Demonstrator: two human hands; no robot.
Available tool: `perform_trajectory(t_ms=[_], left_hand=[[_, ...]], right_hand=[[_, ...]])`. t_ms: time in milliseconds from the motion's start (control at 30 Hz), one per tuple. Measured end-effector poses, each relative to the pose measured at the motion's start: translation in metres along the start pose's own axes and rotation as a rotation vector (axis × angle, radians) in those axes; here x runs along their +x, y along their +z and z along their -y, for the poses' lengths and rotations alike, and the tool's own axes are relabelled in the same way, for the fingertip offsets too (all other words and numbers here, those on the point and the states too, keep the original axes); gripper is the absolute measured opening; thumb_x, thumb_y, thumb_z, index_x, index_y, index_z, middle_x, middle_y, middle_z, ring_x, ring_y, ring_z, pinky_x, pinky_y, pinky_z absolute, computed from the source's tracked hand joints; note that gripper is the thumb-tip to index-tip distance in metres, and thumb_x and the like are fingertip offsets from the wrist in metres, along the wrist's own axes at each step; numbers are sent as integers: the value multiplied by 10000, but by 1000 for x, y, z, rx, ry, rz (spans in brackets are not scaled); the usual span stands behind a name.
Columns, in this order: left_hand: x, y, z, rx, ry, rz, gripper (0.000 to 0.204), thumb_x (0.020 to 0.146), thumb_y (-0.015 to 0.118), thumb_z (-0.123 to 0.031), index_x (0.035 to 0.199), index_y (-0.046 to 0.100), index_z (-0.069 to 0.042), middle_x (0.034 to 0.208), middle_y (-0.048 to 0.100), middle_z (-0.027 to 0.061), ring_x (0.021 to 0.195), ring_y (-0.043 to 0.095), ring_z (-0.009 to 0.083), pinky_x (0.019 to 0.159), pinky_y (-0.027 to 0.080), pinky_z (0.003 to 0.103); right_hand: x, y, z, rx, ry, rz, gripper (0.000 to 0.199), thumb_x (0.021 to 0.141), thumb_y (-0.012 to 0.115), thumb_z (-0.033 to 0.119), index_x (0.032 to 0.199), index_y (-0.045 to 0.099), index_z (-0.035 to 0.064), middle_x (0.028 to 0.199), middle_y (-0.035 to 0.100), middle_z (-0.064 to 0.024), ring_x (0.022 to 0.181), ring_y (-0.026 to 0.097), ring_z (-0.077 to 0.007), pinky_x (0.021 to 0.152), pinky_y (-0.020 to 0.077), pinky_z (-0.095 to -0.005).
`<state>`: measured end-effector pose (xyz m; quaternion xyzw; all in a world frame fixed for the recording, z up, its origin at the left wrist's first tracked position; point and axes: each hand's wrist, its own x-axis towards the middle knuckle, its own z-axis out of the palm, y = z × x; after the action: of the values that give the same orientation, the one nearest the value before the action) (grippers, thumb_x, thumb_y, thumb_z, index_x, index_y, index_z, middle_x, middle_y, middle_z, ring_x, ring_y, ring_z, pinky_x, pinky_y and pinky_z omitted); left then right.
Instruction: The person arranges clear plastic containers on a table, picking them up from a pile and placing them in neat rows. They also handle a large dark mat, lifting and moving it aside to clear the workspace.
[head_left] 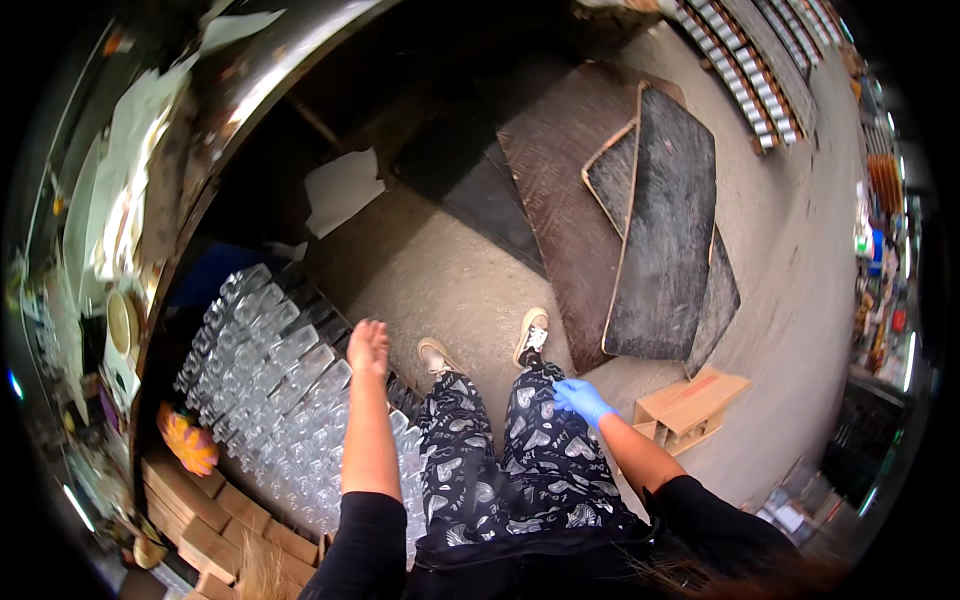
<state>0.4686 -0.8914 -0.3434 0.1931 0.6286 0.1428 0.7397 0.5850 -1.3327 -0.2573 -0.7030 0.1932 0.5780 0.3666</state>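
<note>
My bare left hand (369, 348) is held out beside stacked rows of clear, square-sided glass containers (268, 345) on the left. Its fingers look loosely stretched, and nothing shows in them; whether it touches the glass I cannot tell. In front of my right thigh is my right hand (585, 400), wearing a blue glove. Its fingers point left, slightly apart, with no object visible in them. Both arms reach down from black sleeves over my patterned trousers (545, 440).
Dark flat boards (665, 220) overlap on the floor ahead. An open cardboard box (692, 408) stands right of my right hand. A white sheet (343, 190) lies far left. Brown cartons (215, 520) are stacked lower left, near an orange glove-like thing (188, 440). Loaded racks (745, 75) stand far right.
</note>
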Motion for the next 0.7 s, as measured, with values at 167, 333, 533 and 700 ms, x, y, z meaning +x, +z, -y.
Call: perform_trajectory(t_ms=[167,333,533,700], left_hand=[[-12,140,116,387,-147,167,429,943,512,-228,1311,417,-29,1297,526,178,1100,587,275,780,494,305],[35,232,232,665,-234,255,406,940,533,-235,1278,448,-26,1185,575,149,1070,597,253,817,504,309],[174,291,352,1009,-188,294,616,908,586,-384,1358,364,-28,1312,485,151,1179,512,264,926,445,400],[227,333,424,1182,-196,351,688,904,540,-497,1382,333,-48,1361,416,124,1247,417,279,1007,361,416]], right_hand=[[64,-41,9,550,65,37,477,919,543,432,1147,564,13,1015,652,-135,900,646,-223,804,505,-336],[184,-41,-24,1047,96,27,643,908,520,514,1289,442,1,1176,577,-175,1043,596,-262,902,473,-360],[344,-7,-63,1539,218,-100,959,851,531,621,1462,127,2,1418,362,-208,1273,424,-299,1057,363,-372],[442,-29,-72,1873,-79,-301,1016,818,583,613,1446,123,-40,1483,242,-192,1369,275,-293,1132,250,-376]])
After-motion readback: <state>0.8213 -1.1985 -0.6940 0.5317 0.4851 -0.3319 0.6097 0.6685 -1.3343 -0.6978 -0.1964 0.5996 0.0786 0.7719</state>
